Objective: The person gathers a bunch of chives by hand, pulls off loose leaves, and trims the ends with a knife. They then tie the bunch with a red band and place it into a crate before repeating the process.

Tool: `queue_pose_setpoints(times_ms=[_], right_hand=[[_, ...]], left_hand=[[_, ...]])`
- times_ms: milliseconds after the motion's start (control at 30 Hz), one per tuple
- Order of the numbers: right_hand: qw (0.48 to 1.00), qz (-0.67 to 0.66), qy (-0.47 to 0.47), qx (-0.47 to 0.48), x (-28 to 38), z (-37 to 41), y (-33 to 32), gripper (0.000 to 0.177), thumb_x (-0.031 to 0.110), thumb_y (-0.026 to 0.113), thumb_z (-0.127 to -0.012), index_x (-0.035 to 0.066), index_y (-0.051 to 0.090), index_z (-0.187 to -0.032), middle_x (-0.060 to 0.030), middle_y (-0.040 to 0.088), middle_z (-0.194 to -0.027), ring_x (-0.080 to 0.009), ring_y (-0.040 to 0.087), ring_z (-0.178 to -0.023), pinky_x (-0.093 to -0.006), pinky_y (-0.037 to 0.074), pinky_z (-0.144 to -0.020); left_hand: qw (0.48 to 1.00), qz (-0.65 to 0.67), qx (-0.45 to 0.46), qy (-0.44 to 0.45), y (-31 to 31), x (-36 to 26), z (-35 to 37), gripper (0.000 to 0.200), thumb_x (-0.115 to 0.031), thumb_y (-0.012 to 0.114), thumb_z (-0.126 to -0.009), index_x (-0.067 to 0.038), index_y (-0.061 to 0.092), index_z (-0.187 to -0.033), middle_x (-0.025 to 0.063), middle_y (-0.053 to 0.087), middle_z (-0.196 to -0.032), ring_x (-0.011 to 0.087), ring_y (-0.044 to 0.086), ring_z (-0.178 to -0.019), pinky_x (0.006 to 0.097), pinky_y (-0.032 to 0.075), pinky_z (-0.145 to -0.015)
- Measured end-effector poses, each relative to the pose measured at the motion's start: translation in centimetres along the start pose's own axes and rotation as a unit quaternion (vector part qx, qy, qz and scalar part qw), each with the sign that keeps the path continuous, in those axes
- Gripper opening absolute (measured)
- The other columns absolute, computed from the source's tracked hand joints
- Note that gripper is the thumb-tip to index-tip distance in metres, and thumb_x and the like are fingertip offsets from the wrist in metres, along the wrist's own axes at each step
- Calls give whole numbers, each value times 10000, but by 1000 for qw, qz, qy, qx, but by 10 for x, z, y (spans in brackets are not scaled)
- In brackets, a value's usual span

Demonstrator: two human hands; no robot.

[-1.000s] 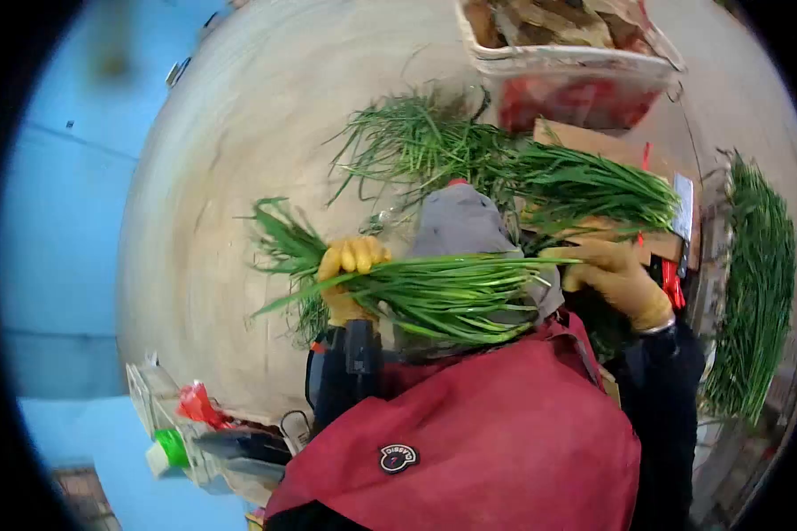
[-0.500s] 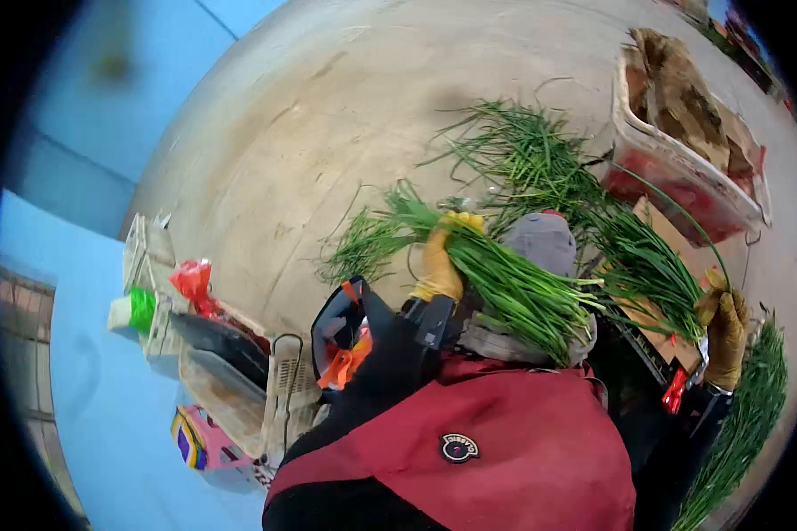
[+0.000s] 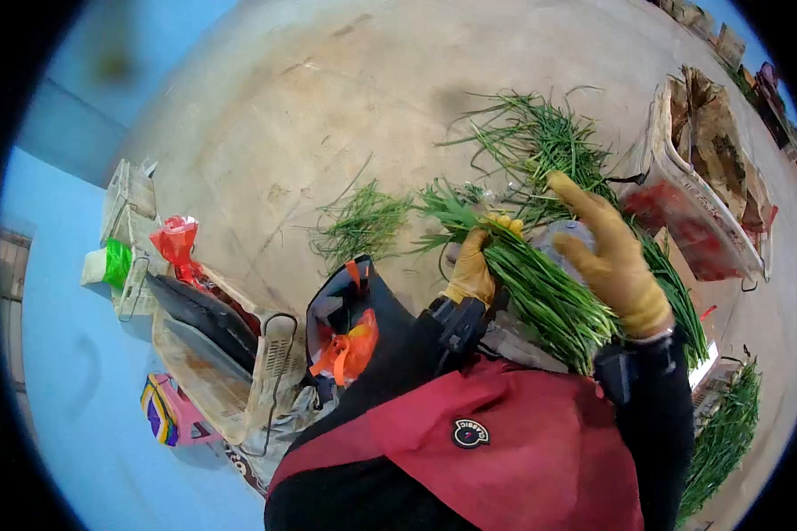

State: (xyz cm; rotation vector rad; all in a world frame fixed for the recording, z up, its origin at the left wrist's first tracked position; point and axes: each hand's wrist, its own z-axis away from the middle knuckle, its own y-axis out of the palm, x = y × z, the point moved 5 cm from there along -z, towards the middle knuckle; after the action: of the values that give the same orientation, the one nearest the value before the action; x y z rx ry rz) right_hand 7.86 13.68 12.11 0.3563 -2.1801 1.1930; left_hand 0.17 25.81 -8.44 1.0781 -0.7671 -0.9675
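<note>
My left hand (image 3: 475, 270), in a yellow glove, is closed round a bunch of long green leafy stalks (image 3: 545, 296). The bunch lies slantwise across my front, its pale ends toward the lower right. My right hand (image 3: 613, 258), gloved too, is raised over the right side of the bunch with fingers stretched and apart, holding nothing. Behind it, more green stalks (image 3: 682, 296) lie beside a piece of cardboard. A loose heap of stalks (image 3: 549, 142) is on the floor beyond my hands.
A red-stained white crate (image 3: 695, 208) stands at the right. A small green pile (image 3: 363, 223) lies on the floor. At the left are a plastic crate (image 3: 212, 380), a dark bag with orange plastic (image 3: 354, 345) and white baskets (image 3: 128, 208). Long greens (image 3: 726, 442) lie lower right.
My right hand has come inward from the far right, away from the green strand it held, and its fingers have spread. My left hand and its bunch have shifted slightly right in view.
</note>
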Motion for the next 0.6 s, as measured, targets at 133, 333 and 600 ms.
queue_pose_setpoints(times_ms=[133,333,600], right_hand=[[966,-116,231,-14,-51,79,-41,434,57,647,-875,33,562,-1300,-117,612,-1193,-216,585,-1099,-305,448,-950],[949,-82,304,4,-83,182,-60,572,43,627,-882,-5,427,-1415,-120,510,-1393,-223,481,-1286,-340,379,-1073],[942,-39,328,67,-114,239,1,516,306,696,-780,72,600,-1230,-203,647,-1105,-370,608,-1041,-401,485,-892]], left_hand=[[997,-67,-19,25,-7,5,-6,233,-160,635,-892,-34,611,-1087,113,670,-1073,294,642,-1030,461,530,-923],[989,-129,-45,47,2,10,5,346,-350,654,-888,-72,636,-1093,98,681,-1054,278,659,-941,439,535,-878],[958,-225,170,-50,97,51,36,332,-354,520,-979,-144,551,-724,7,556,-663,166,535,-648,348,435,-716]])
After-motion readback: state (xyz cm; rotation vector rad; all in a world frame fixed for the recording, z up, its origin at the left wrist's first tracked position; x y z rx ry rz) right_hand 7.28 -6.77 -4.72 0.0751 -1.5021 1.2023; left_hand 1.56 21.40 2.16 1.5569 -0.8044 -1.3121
